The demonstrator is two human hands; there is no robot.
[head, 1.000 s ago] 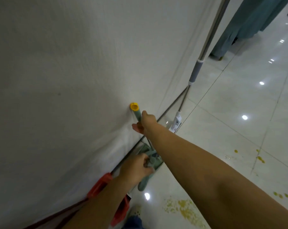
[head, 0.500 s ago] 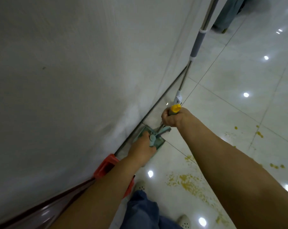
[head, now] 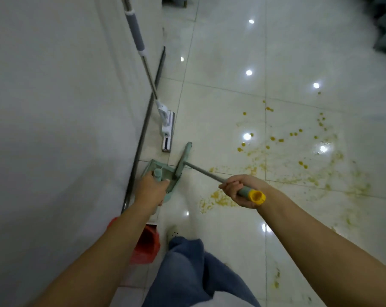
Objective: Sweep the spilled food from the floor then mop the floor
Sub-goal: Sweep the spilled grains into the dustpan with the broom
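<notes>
Glossy tiled floor (head: 221, 240), pale. White wall (head: 54, 107) along the left side. Spilled food (head: 276, 171), yellow smears and kernels, scattered over the tiles right of centre. Mop (head: 165, 120), flat white head on the floor, pole leaning on the wall. Red bin (head: 146, 244) at the wall base, partly behind the left forearm. Green dustpan (head: 165, 173) on the floor beside the wall; left hand (head: 151, 190) closed around its upright handle. Broom (head: 183, 160), head touching the dustpan edge; right hand (head: 240, 189) wrapped around its yellow-capped grip.

Right hand (head: 240, 191) grips broom (head: 206, 172); left hand (head: 150, 190) holds dustpan (head: 168, 173).
</notes>
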